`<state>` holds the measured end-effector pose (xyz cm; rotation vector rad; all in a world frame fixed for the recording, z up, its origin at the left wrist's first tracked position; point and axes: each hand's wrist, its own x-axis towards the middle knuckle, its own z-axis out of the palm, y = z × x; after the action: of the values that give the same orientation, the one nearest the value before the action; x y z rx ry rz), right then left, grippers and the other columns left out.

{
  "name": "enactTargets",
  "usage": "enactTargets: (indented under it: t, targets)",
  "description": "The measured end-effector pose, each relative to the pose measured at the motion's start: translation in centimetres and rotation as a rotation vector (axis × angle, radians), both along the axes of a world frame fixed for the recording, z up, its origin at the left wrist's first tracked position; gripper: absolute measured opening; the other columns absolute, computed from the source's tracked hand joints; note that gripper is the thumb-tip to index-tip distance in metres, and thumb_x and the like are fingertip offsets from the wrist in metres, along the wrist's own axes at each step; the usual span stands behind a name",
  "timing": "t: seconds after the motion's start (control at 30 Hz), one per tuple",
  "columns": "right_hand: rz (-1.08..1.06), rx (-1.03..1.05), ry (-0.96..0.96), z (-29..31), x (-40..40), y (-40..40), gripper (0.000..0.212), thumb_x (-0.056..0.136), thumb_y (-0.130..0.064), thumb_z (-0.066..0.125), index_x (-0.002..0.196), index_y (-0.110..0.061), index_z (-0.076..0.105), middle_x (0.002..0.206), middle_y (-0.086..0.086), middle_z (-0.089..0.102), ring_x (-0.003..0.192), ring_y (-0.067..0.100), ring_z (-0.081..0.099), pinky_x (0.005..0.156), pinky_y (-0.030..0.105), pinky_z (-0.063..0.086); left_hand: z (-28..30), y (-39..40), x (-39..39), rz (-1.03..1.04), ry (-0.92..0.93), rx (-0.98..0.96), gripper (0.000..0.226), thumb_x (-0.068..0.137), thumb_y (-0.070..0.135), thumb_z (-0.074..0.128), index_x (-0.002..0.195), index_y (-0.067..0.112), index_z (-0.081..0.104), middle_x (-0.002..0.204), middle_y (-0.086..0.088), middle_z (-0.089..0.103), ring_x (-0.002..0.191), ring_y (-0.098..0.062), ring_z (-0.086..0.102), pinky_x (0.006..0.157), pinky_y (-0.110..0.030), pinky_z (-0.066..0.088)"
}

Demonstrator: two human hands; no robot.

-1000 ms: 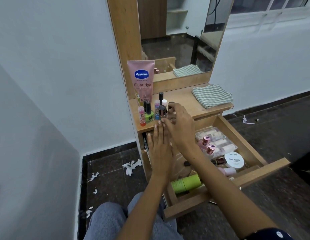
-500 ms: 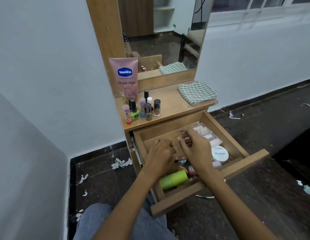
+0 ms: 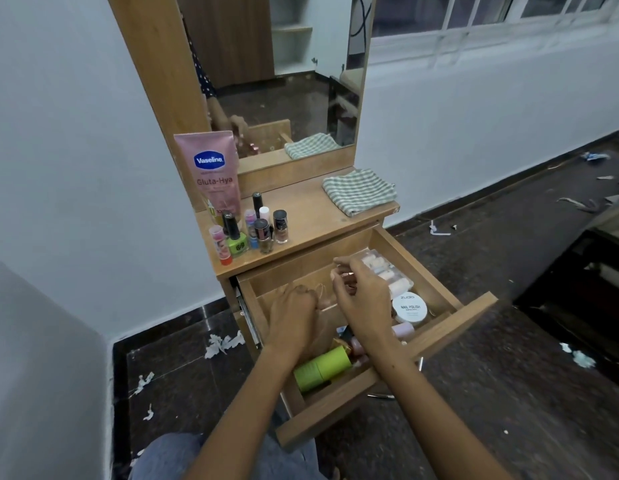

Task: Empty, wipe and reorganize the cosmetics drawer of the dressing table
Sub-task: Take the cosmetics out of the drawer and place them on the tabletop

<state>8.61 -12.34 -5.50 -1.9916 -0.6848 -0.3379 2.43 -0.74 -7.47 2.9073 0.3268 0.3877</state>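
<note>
Since a moment ago the right hand (image 3: 361, 296) has lifted slightly inside the drawer (image 3: 474, 306), its fingers now curled round a small rose-capped bottle (image 3: 348, 276), though blur makes the bottle hard to read. Beside it the left hand (image 3: 292, 315) stays low over the drawer's left part, fingers curled; I cannot tell whether it holds anything. Near the right hand lie a clear box of tubes (image 3: 387, 268), a white nail polish jar (image 3: 409, 307) and a green tube (image 3: 322, 370). On the dressing table (image 3: 322, 216) stand a cluster of bottles (image 3: 256, 230), a Vaseline tube (image 3: 211, 171) and a folded checked cloth (image 3: 358, 190).
</note>
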Motion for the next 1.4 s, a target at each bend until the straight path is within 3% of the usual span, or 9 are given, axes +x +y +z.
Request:
enactTargets:
  t: [0.07, 0.17, 0.23, 0.37, 0.53, 0.8, 0.87, 1.03, 1.4]
  targets:
    - [0.029, 0.007, -0.031, -0.1, 0.0, 0.0, 0.022, 0.086, -0.007, 0.061, 0.106, -0.015, 0.064, 0.096, -0.005, 0.069, 0.084, 0.008, 0.064, 0.072, 0.028, 0.054, 0.6, 1.0, -1.3, 0.086, -0.103, -0.07, 0.004, 0.087, 0.023, 0.063, 0.088, 0.023, 0.067, 0.091, 0.006, 0.065, 0.089, -0.015, 0.055, 0.077, -0.029, 0.032]
    - [0.103, -0.052, -0.123, -0.3, 0.0, 0.2, 0.025, 0.083, -0.001, 0.059, 0.103, -0.016, 0.066, 0.1, -0.005, 0.067, 0.088, 0.007, 0.06, 0.068, 0.035, 0.054, 1.7, 2.1, -3.4, 0.231, -0.291, -0.413, 0.01, 0.086, 0.026, 0.068, 0.096, 0.023, 0.07, 0.086, 0.011, 0.064, 0.078, -0.002, 0.057, 0.067, -0.017, 0.041]
    - [0.17, -0.104, -0.213, -0.2, -0.2, 0.4, 0.035, 0.079, 0.003, 0.061, 0.109, -0.015, 0.065, 0.111, -0.003, 0.064, 0.1, 0.01, 0.06, 0.077, 0.032, 0.054, 2.4, 2.6, -4.6, 0.292, -0.364, -0.611, 0.015, 0.085, 0.024, 0.069, 0.1, 0.02, 0.071, 0.085, 0.014, 0.066, 0.077, 0.004, 0.059, 0.064, -0.01, 0.044]
    - [0.294, -0.252, -0.445, 0.4, -0.9, 1.7, 0.04, 0.078, -0.001, 0.065, 0.116, -0.014, 0.065, 0.13, 0.003, 0.058, 0.118, 0.015, 0.054, 0.095, 0.018, 0.042, 3.7, 3.3, -6.1, 0.318, -0.348, -0.738, 0.016, 0.082, 0.033, 0.072, 0.092, 0.02, 0.069, 0.079, 0.01, 0.067, 0.075, -0.002, 0.062, 0.063, -0.019, 0.051]
    - [0.316, -0.139, -0.574, 0.7, -1.3, 4.1, 0.011, 0.09, -0.024, 0.066, 0.094, -0.016, 0.073, 0.101, -0.004, 0.072, 0.089, 0.01, 0.067, 0.068, 0.027, 0.055, 5.6, 3.6, -6.8, 0.324, -0.406, -0.812, 0.01, 0.084, 0.031, 0.07, 0.084, 0.021, 0.072, 0.074, 0.008, 0.069, 0.073, -0.003, 0.065, 0.064, -0.017, 0.051]
    - [0.32, -0.271, -0.522, 1.9, -1.6, 7.7, 0.019, 0.08, -0.027, 0.068, 0.097, -0.019, 0.069, 0.096, -0.002, 0.068, 0.084, 0.015, 0.064, 0.054, 0.026, 0.052, 6.5, 5.0, -7.2, 0.383, -0.513, -0.742, 0.026, 0.094, 0.034, 0.055, 0.088, 0.016, 0.072, 0.072, 0.008, 0.067, 0.066, 0.0, 0.061, 0.057, -0.012, 0.046]
    - [0.26, -0.193, -0.369, 2.1, -2.0, 8.3, 0.018, 0.081, -0.024, 0.07, 0.098, -0.018, 0.07, 0.094, -0.003, 0.069, 0.081, 0.011, 0.064, 0.06, 0.024, 0.052, 6.2, 4.6, -7.5, 0.379, -0.556, -0.705, 0.03, 0.097, 0.039, 0.047, 0.089, 0.019, 0.068, 0.073, 0.008, 0.065, 0.065, -0.001, 0.058, 0.056, -0.017, 0.046]
    - [0.193, 0.078, 0.043, 2.7, -3.0, 10.9, 0.018, 0.08, -0.018, 0.074, 0.096, -0.013, 0.069, 0.086, -0.002, 0.072, 0.078, 0.007, 0.067, 0.071, 0.031, 0.058, 3.5, 4.2, -8.2, 0.385, -0.474, -0.442, 0.039, 0.098, 0.038, 0.037, 0.121, 0.018, 0.06, 0.112, 0.005, 0.065, 0.101, -0.011, 0.055, 0.083, -0.034, 0.049]
    - [-0.018, -0.175, 0.01, 2.2, -3.0, 13.4, 0.024, 0.083, -0.035, 0.07, 0.101, -0.019, 0.069, 0.087, 0.0, 0.073, 0.079, 0.019, 0.067, 0.068, 0.034, 0.052, 1.1, 3.9, -9.1, 0.356, -0.4, -0.313, 0.02, 0.092, 0.012, 0.056, 0.111, 0.011, 0.064, 0.113, -0.002, 0.064, 0.103, -0.02, 0.055, 0.087, -0.038, 0.046]
